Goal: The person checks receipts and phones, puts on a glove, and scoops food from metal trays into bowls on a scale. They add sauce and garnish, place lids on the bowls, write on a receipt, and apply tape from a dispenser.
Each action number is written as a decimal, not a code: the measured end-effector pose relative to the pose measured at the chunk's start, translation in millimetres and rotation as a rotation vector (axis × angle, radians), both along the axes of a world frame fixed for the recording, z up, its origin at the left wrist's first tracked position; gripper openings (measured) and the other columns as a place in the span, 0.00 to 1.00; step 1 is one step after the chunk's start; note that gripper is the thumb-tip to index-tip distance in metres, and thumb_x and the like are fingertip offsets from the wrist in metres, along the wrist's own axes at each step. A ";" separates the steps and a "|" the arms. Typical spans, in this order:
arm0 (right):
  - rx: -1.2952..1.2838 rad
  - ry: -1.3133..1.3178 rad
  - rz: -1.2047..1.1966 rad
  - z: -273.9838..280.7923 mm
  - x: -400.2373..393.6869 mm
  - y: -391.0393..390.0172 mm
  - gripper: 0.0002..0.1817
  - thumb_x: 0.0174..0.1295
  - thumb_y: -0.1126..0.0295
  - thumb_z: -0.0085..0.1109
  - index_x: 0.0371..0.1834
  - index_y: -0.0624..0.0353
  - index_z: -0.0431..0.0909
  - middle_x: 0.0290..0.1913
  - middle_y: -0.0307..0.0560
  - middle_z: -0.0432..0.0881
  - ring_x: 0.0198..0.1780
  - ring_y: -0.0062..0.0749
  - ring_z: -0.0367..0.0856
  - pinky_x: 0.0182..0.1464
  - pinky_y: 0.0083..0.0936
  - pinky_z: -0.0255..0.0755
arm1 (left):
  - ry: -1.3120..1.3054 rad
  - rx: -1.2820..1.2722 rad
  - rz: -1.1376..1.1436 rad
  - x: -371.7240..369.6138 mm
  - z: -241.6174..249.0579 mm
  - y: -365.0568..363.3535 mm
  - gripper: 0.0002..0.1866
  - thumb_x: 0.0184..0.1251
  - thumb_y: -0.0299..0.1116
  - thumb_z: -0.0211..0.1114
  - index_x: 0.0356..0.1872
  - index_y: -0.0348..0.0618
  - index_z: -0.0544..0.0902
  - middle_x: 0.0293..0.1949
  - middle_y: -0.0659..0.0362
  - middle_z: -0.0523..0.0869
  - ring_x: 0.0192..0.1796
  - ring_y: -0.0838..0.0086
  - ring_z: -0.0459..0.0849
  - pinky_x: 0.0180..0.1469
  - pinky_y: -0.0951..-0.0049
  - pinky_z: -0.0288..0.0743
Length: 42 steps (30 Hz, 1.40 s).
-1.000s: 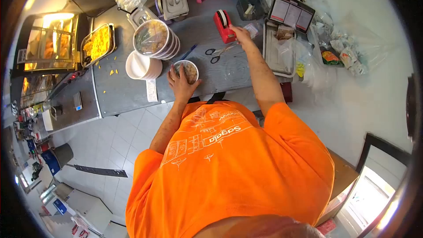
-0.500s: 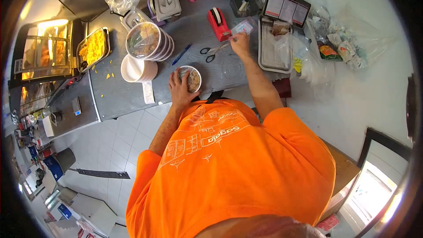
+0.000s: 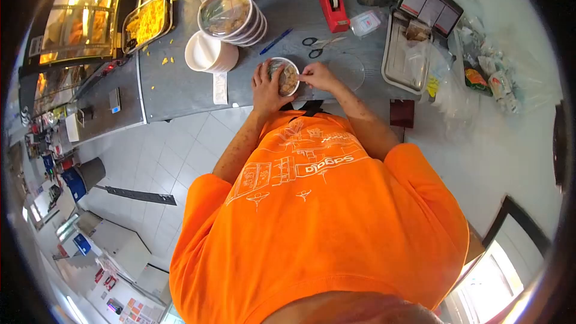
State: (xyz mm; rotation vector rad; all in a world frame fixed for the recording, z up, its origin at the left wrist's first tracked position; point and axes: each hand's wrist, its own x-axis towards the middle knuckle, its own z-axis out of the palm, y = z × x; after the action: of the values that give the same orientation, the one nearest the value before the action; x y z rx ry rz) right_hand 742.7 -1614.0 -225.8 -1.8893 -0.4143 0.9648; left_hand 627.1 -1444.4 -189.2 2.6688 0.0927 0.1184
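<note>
A white round bowl (image 3: 290, 83) with light brown chunks and something green in it stands at the counter's front edge. My left hand (image 3: 267, 88) grips it from the left, fingers over the rim and thumb on the near side. At the bowl's right rim, my right hand (image 3: 318, 77) is closed in a pinch; whatever lies between the fingertips is too small to make out. A clear round lid (image 3: 354, 73) lies on the counter just right of that hand. Beyond the hands are scissors (image 3: 316, 53), a blue pen (image 3: 276, 41) and a small clear packet (image 3: 366, 22).
Left of the bowl stand stacked lidded bowls (image 3: 227, 14), a stack of white bowls (image 3: 210, 51) and a paper slip (image 3: 220, 89). A red tape dispenser (image 3: 333, 9) sits farther back. At right is a metal tray (image 3: 401, 63); a tray of yellow food (image 3: 169, 15) is at left.
My right hand has moved from beside the clear packet, back and left to the bowl's right rim. My left hand stays on the bowl. The whole view has shifted.
</note>
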 end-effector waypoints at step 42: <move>-0.127 -0.504 -0.608 -23.7 111.4 -72.3 0.14 0.51 0.65 0.64 0.34 0.66 0.82 0.31 0.48 0.83 0.31 0.36 0.81 0.39 0.29 0.75 | 0.251 0.292 -0.444 28.6 36.0 29.0 0.61 0.24 0.50 0.81 0.69 0.60 0.57 0.73 0.54 0.49 0.74 0.51 0.42 0.63 0.26 0.33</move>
State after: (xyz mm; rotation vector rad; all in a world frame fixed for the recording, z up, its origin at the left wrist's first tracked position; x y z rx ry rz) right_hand 854.0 -1686.3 -249.5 -2.1803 -0.0460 0.1103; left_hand 655.7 -1415.4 -153.2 2.9049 -0.4701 -0.3714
